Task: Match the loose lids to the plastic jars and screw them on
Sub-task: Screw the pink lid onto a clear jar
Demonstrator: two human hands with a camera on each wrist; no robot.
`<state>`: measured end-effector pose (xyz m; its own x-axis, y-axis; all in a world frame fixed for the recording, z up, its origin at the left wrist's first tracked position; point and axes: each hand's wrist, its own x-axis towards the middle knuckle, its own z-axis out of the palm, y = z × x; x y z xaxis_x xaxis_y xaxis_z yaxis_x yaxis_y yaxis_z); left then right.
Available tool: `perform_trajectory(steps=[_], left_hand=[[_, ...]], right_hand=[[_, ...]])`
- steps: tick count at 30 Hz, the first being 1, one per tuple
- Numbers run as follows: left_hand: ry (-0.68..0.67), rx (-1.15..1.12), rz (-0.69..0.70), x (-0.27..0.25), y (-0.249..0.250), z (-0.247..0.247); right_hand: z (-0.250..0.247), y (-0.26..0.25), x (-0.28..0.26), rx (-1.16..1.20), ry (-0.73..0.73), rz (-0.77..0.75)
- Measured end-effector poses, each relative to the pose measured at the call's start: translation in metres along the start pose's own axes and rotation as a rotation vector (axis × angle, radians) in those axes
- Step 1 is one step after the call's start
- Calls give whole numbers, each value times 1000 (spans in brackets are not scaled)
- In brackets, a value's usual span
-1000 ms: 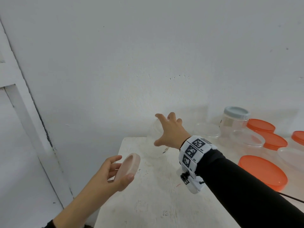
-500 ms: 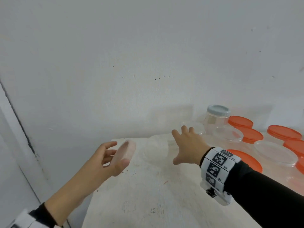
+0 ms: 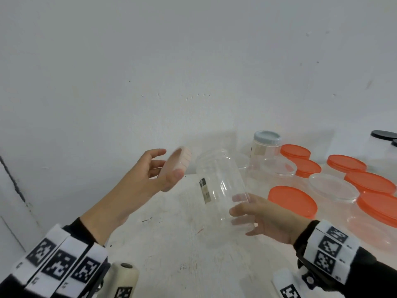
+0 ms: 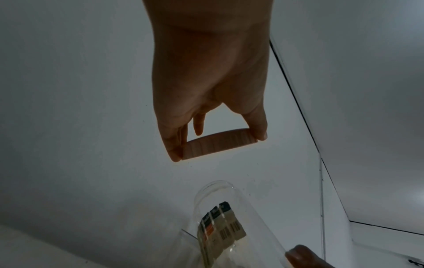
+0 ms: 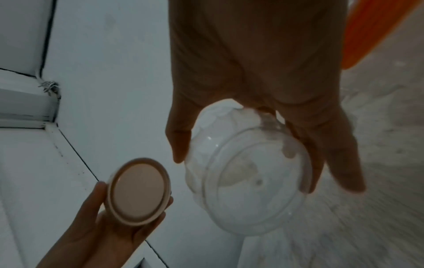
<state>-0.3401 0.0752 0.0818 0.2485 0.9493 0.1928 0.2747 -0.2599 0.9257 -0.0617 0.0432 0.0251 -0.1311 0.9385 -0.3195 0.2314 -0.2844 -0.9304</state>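
1. Left hand raised above the left part of the white table, thumb and fingers clamped on the rim of a pale pink lid. Lid held on edge, open underside turned toward the palm in the head view.
2. Left wrist view: ribbed side of the pale pink lid pinched between thumb tip on one end and fingertips on the other; palm clear of the lid.
3. Right hand wrapped round the lower part of a clear plastic jar, fingers curled on the wall, seen through the plastic. Jar lifted off the table, tilted, open mouth up and leaning toward the lid. Small barcode label on the jar's left side.
4. Right wrist view: jar bottom facing the camera, thumb on one side, fingers on the other; lid just beside the jar, not touching.
5. Lid near the jar mouth, small gap between, not yet seated.
6. At right on the table: a clear jar with a grey-blue lid screwed on, several containers with orange lids, some with clear lids. Dark lids at far right edge.
7. Marker-patterned wrist bands on both wrists, over black sleeves.
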Motion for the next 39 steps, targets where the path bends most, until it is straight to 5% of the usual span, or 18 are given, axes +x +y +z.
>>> perform_trajectory(steps=[6,18,26,39], left_hand=[[-47,15,7,5,5,17],[-149,189,75,4,15,52],[-211,343,128,7,18,74],[-215,381,185,18,9,92]], right_hand=[[10,19,-6,-222,27,-33],[12,30,-8,-275,21,-9],[14,16,-16,-80,104,-279],[27,25,-13,-100,190,-355]])
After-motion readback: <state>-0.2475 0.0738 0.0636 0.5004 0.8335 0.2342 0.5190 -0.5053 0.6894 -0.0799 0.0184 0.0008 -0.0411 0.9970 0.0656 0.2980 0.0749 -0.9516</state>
